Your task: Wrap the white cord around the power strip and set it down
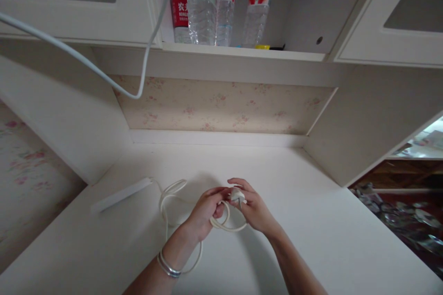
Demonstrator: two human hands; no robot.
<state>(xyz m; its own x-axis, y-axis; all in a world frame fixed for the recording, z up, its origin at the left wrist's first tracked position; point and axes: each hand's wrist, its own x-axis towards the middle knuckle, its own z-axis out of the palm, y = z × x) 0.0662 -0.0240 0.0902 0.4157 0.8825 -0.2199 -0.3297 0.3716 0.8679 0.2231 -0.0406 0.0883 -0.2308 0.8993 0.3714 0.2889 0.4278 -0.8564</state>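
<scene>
A: Where is the plug (237,195)?

B: In front of the person, over the desk (311,221). The right hand (254,205) grasps it, forefinger stretched out past it.

A: Which way does it point?

B: Its narrower side seems turned back toward the person, but it is too small for me to be sure of the prongs.

A: And the left hand (207,207)?

B: Curled round the cord (237,230), its fingertips close by the plug. I can't tell whether they touch it. A loop of cord hangs between the two hands, and more coils lie left of the left wrist, by the bracelet (168,265).

A: Where does the cord lead?

B: To the power strip (121,195), flat on the desk at the left. Its long axis slants, near end to the left, far end to the right, and the cord leaves at that far end.

A: How much room is there around the hands?

B: A broad stretch of white desktop runs from the right hand to the slanting right edge. The strip and coils take up the left. Ahead, the desk stops at a low ledge (221,138), with a side panel (374,115) at the right. Above, bottles (204,9) stand on a shelf (242,52).
</scene>
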